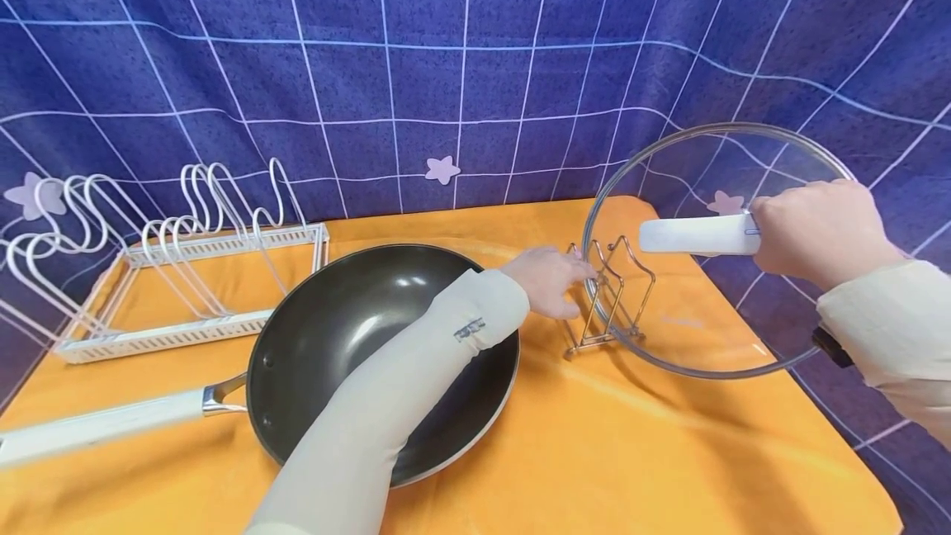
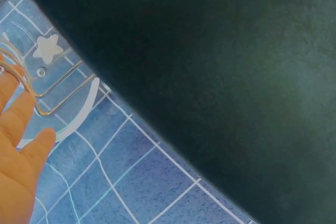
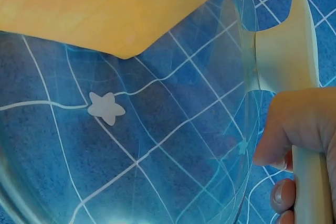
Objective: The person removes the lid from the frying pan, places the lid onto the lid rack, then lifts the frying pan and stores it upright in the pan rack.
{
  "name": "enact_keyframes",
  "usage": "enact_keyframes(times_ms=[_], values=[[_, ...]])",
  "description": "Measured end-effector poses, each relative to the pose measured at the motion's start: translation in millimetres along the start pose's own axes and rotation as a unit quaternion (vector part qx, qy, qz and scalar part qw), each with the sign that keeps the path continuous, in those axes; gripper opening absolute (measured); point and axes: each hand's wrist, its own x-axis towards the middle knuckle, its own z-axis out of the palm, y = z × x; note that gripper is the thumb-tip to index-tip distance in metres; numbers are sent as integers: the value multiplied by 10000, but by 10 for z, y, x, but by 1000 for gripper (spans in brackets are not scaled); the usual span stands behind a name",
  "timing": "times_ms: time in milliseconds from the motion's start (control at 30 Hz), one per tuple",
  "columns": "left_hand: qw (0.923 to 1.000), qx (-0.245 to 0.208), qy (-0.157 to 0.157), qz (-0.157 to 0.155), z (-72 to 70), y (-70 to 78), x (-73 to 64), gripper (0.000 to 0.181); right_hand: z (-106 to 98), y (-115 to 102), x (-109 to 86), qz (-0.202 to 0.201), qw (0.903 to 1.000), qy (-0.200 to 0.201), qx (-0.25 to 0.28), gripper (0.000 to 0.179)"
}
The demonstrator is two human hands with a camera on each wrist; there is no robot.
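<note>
I see wok (image 1: 338,312) on tabletop (image 1: 594,452), left sleeve (image 1: 386,390) across it; left hand (image 1: 548,281), fingers loosely extended, at wire rack (image 1: 615,304); right hand (image 1: 828,229) gripping handle (image 1: 698,235) of upright glass lid (image 1: 713,316), edge in wire rack; curtain (image 1: 416,81) behind.

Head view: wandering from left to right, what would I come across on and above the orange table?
White rack → pan's bowl → left hand → wire stand → lid handle → right hand.
</note>
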Motion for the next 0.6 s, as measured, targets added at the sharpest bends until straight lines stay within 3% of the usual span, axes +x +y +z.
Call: enact_keyframes(times_ms=[233,467,600], values=[[10000,12,-43,-34,0,7,-5,60,33,-66,-56,156,9989,405,173,11],[9999,-142,-2,-50,18,9,-7,60,87,-154,-160,567,9972,316,364,8],[9999,-101,17,0,20,6,-2,59,131,-176,-222,657,9952,615,391,10]])
